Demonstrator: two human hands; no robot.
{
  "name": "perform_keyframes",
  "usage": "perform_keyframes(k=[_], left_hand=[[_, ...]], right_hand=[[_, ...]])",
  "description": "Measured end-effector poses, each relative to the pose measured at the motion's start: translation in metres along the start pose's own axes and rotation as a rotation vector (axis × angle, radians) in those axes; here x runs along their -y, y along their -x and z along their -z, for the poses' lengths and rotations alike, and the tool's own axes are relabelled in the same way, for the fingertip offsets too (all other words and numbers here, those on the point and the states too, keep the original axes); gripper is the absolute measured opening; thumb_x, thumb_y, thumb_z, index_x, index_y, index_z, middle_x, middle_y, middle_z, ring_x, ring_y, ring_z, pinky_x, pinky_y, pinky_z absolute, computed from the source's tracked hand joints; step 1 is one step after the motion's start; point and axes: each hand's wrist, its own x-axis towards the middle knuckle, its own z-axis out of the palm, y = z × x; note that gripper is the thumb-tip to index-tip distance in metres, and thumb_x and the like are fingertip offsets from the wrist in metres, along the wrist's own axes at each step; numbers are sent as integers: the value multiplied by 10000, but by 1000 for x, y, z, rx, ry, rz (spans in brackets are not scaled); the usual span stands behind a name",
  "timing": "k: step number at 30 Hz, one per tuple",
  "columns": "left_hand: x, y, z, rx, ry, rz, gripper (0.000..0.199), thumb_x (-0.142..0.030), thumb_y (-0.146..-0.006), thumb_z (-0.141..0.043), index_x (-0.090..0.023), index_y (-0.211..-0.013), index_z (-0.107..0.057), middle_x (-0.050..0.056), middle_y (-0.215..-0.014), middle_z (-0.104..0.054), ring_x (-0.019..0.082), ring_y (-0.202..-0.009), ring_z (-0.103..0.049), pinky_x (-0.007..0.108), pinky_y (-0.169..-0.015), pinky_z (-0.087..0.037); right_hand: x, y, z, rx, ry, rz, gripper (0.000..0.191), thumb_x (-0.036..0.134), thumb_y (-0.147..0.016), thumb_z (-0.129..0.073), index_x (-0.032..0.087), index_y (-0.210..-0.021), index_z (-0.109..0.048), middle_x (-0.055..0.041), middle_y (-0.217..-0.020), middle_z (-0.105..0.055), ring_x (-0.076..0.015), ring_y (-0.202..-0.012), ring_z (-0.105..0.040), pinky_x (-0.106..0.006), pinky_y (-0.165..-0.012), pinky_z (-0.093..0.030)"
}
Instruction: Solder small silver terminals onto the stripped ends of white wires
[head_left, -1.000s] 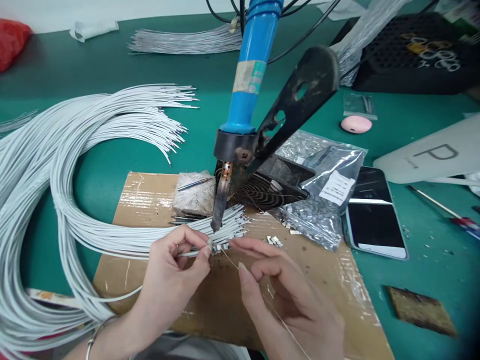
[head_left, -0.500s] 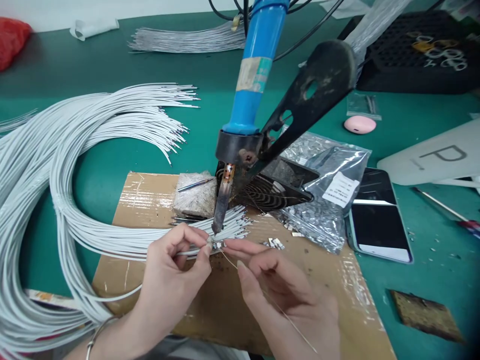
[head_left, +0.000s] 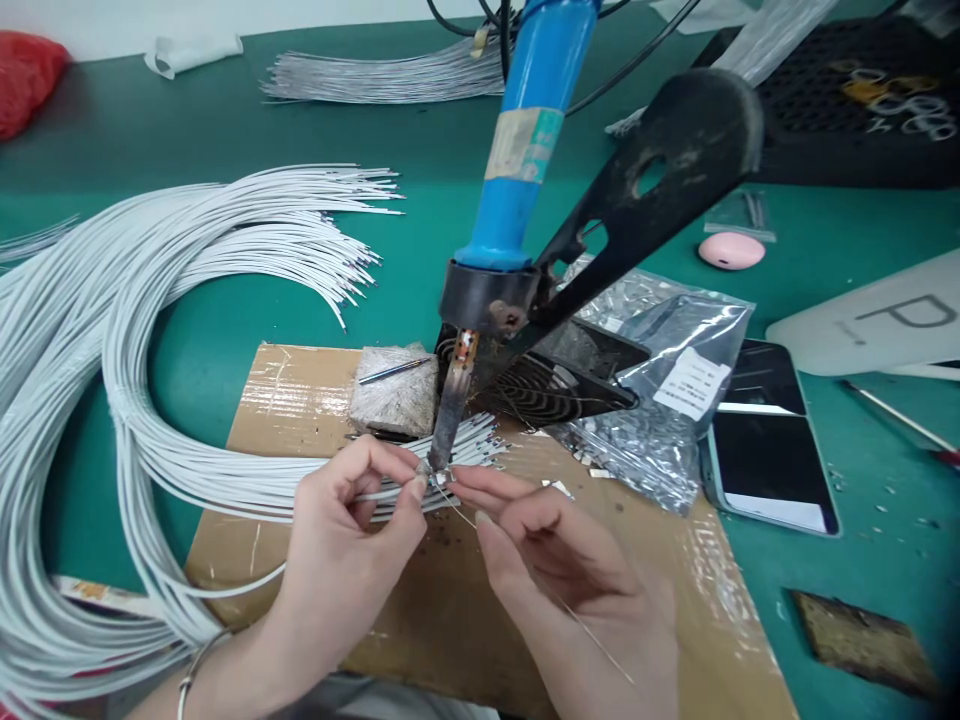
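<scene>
My left hand (head_left: 352, 560) pinches a white wire (head_left: 259, 582) by its end between thumb and forefinger, with a small metal piece at the fingertips. In my right hand (head_left: 577, 590) is a thin solder wire (head_left: 589, 635), which runs up from the palm to the same spot. A blue-handled soldering iron (head_left: 510, 190) is held in a black stand (head_left: 645, 180), pointing down. Its dark tip (head_left: 448, 425) reaches the metal piece between my hands. The exact contact is too small to make out.
Bundles of white wires (head_left: 127, 400) curve across the left. Cardboard (head_left: 450, 620) lies under my hands, with a pale block (head_left: 394, 395) on it. Behind are a fan (head_left: 555, 390) and a bag of metal parts (head_left: 675, 400). A phone (head_left: 772, 450) and a brown slab (head_left: 862, 640) lie right.
The view has shifted slightly, so the iron and stand appear further right. Both hands keep their pinch, and the metal piece and solder now sit closer against the iron's tip.
</scene>
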Motion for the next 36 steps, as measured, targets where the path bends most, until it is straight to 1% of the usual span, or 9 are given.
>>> perform_keyframes(k=[3,5,9,14,18,22,28,33,36], left_hand=[[-1,-3,-1,4,15,3,73,-209,-732,-704,-189,-680,-656,50,-805,-752,155,-657,-654,208,-516,-438],[-2,-4,-1,3,22,14,75,-213,-731,-706,-189,-682,-654,53,-810,-752,167,-684,-669,213,-538,-461],[-3,-5,-1,-4,16,28,81,-220,-723,-713,-189,-676,-654,58,-814,-753,189,-750,-686,215,-573,-486],[-5,-5,-1,-5,21,21,81,-223,-719,-715,-193,-672,-656,60,-801,-763,185,-719,-670,208,-531,-459],[-5,-6,-1,-11,28,14,84,-223,-723,-718,-189,-672,-661,62,-808,-761,179,-701,-672,206,-515,-447],[-5,-5,0,-10,34,5,85,-216,-729,-721,-191,-675,-660,57,-812,-758,175,-714,-674,198,-511,-439],[-6,-4,0,-12,36,2,90,-225,-731,-722,-194,-672,-661,68,-821,-770,184,-717,-684,200,-507,-450],[-7,-4,0,-25,32,0,95,-239,-729,-725,-192,-668,-670,80,-819,-778,190,-711,-686,199,-497,-447],[-8,-5,0,-24,29,1,101,-245,-728,-725,-187,-664,-671,83,-824,-780,184,-695,-680,199,-495,-443]], right_hand=[[-1,-1,0,8,14,7,227,205,-860,-742,232,-675,-614,-57,-1079,-825,-223,-983,-806,-338,-961,-646],[0,-2,0,16,26,5,224,203,-861,-741,232,-675,-619,-57,-1086,-826,-226,-997,-806,-345,-966,-647],[1,-3,-1,11,2,5,216,196,-853,-752,240,-680,-631,-38,-1081,-828,-214,-1003,-807,-321,-948,-654],[2,-2,-1,17,2,25,215,190,-860,-747,232,-681,-634,-71,-1102,-825,-237,-994,-811,-365,-958,-655],[3,-2,-3,-6,-20,16,215,193,-854,-754,237,-682,-634,-47,-1094,-827,-222,-985,-810,-343,-948,-654],[5,-2,-5,-23,-45,4,217,195,-839,-765,238,-665,-643,-42,-1075,-829,-216,-965,-810,-331,-931,-660],[6,-2,-4,-22,-29,5,224,201,-848,-760,235,-669,-631,-59,-1086,-826,-234,-977,-811,-372,-959,-654],[4,-2,-2,16,3,18,226,199,-868,-752,229,-681,-628,-62,-1115,-824,-234,-1007,-812,-357,-974,-645],[4,-2,-3,12,-9,20,216,190,-873,-742,232,-693,-631,-47,-1119,-824,-220,-1006,-812,-332,-965,-646]])
